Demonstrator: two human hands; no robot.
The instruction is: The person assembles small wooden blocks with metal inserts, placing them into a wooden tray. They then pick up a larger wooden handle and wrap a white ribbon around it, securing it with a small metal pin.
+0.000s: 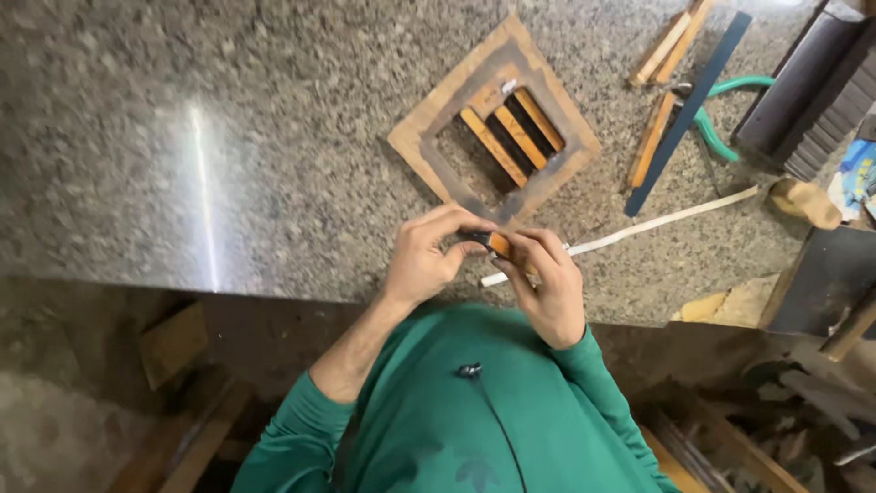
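Note:
My left hand and my right hand meet over the near edge of a speckled granite slab, and both pinch one small orange-and-dark strip between their fingertips. Just beyond the hands lies a square wooden frame, turned like a diamond, with three orange slats set across its opening. My green sleeves and chest fill the bottom of the view.
Loose orange slats and a long dark blue strip lie at the upper right beside a green hose. A thin white strip runs past my right hand. Dark blocks, scrap wood and clutter crowd the right edge and the floor below.

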